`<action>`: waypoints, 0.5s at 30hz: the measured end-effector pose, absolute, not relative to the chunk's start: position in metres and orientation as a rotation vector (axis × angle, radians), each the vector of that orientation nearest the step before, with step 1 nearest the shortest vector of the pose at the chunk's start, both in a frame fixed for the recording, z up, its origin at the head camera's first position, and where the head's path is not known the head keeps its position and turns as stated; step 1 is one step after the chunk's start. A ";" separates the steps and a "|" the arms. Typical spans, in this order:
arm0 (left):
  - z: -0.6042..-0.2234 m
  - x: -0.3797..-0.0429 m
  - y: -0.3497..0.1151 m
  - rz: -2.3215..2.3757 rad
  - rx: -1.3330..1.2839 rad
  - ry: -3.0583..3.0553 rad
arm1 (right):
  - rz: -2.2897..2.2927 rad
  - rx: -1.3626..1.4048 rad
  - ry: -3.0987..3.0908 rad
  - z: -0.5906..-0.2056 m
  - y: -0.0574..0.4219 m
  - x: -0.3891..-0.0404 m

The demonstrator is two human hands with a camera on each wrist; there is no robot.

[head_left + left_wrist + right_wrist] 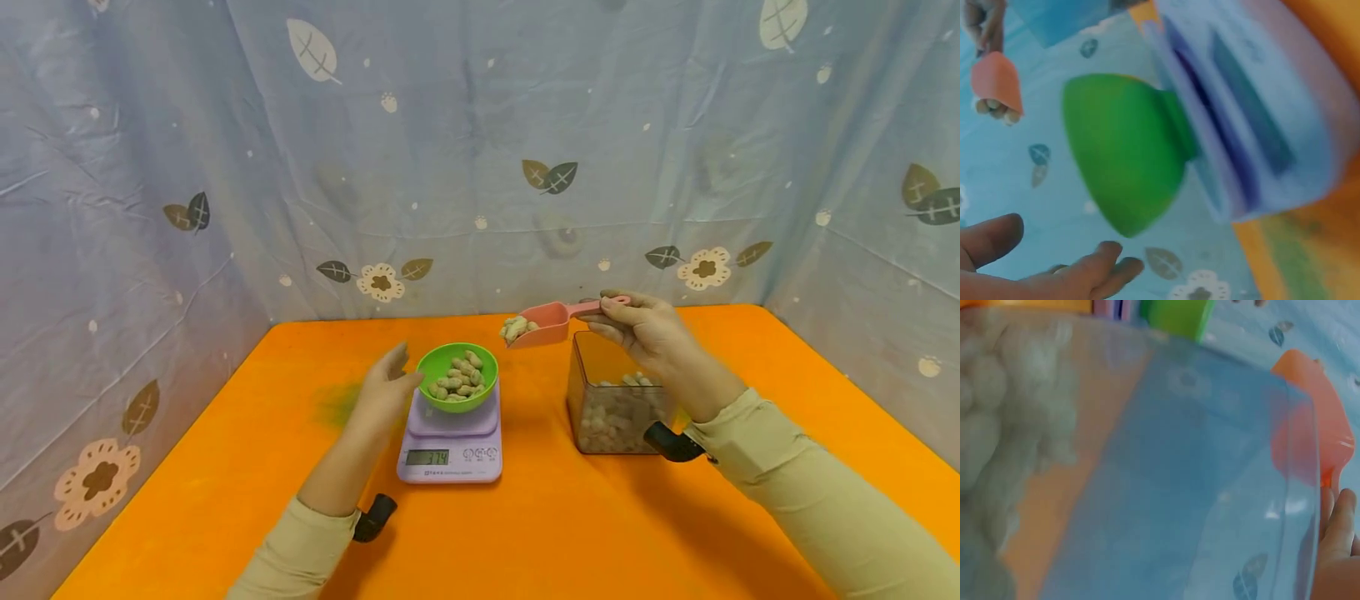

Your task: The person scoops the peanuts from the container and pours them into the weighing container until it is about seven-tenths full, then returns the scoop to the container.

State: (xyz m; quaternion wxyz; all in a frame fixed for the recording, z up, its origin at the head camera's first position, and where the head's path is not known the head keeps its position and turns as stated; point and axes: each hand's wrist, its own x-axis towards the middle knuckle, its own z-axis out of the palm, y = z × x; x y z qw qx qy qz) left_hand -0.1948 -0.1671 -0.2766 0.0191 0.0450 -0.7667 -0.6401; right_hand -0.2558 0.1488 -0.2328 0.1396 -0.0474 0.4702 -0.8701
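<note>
My right hand [647, 332] grips the handle of a pink scoop [551, 323], which carries several peanuts [517, 328] at its lip. The scoop is held in the air between a clear bin [618, 417] and a green bowl [459, 405]. Peanuts in their shells lie in the bowl, which stands on a lilac kitchen scale [450, 463] whose display looks like 374. My left hand [386, 390] is beside the bowl's left side, fingers loosely extended, holding nothing. In the left wrist view a gap shows between those fingers [1094, 275] and the bowl [1125, 147].
The clear bin at the right holds many more peanuts [600, 421] in its lower part. An orange cloth [540, 533] covers the table. Blue curtains [450, 125] with leaf and flower prints hang behind it and at both sides.
</note>
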 end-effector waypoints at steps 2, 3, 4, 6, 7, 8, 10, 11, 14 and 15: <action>-0.281 -0.198 -0.170 -1.998 0.167 -2.394 | -2.477 -0.150 1.474 -0.234 0.140 -0.256; -0.284 -0.199 -0.171 -2.021 0.172 -2.391 | -2.455 -0.164 1.526 -0.234 0.136 -0.256; -0.287 -0.201 -0.171 -2.043 0.172 -2.387 | -2.438 -0.174 1.565 -0.235 0.131 -0.256; -0.292 -0.204 -0.173 -2.090 0.170 -2.374 | -2.394 -0.195 1.658 -0.236 0.122 -0.256; -0.294 -0.205 -0.173 -2.119 0.169 -2.360 | -2.371 -0.210 1.705 -0.237 0.117 -0.255; -0.296 -0.206 -0.173 -2.138 0.167 -2.351 | -2.351 -0.223 1.747 -0.239 0.112 -0.256; -0.299 -0.208 -0.173 -2.165 0.166 -2.346 | -2.300 -0.268 1.851 -0.242 0.101 -0.255; -0.300 -0.209 -0.173 -2.175 0.166 -2.346 | -2.279 -0.290 1.901 -0.244 0.096 -0.255; -0.302 -0.211 -0.173 -2.195 0.158 -2.358 | -2.227 -0.373 2.031 -0.248 0.087 -0.253; -0.302 -0.212 -0.173 -2.199 0.154 -2.364 | -2.227 -0.401 2.049 -0.249 0.086 -0.253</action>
